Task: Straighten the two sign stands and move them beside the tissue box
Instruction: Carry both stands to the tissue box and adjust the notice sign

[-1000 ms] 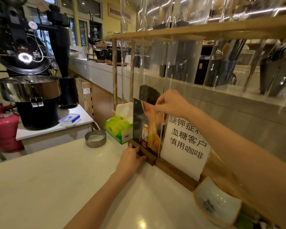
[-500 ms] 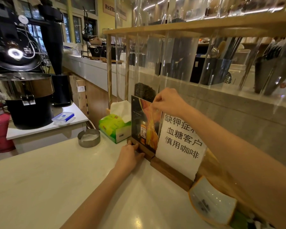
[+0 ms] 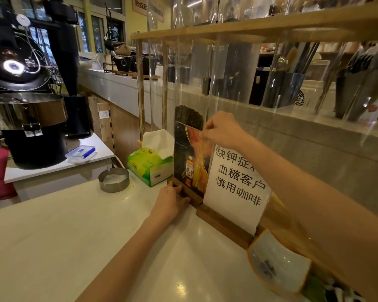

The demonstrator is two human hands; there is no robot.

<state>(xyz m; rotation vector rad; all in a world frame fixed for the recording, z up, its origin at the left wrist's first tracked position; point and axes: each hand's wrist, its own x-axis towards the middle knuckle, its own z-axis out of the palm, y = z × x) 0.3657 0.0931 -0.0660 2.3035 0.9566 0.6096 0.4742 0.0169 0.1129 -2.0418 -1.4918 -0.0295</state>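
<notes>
Gripping hands: both are on the dark poster sign stand (image 3: pixel 189 162), which stands upright on the white counter (image 3: pixel 74 236).
Left hand (image 3: pixel 169 203): fingers closed on the wooden base of that stand at its near end, thumb on top.
Right hand (image 3: pixel 222 130): thumb and forefinger pinched together on the top edge of the stand's clear panel, at 12 o'clock from the left hand.
White text sign stand (image 3: pixel 236 184): upright in its own wooden base, at 3 o'clock of the poster stand; the two bases meet end to end, and its sheet overlaps the poster's right edge.
Tissue box (image 3: pixel 150 165): green, a tissue sticking up, at 9 o'clock of the poster stand and just beside it; whether they touch cannot be told.
Ashtray (image 3: pixel 114 179): round metal, at 9 o'clock of the tissue box, close by.
Dish (image 3: pixel 277 264): white with an orange rim, tilted, at 5 o'clock of the text stand's base.
</notes>
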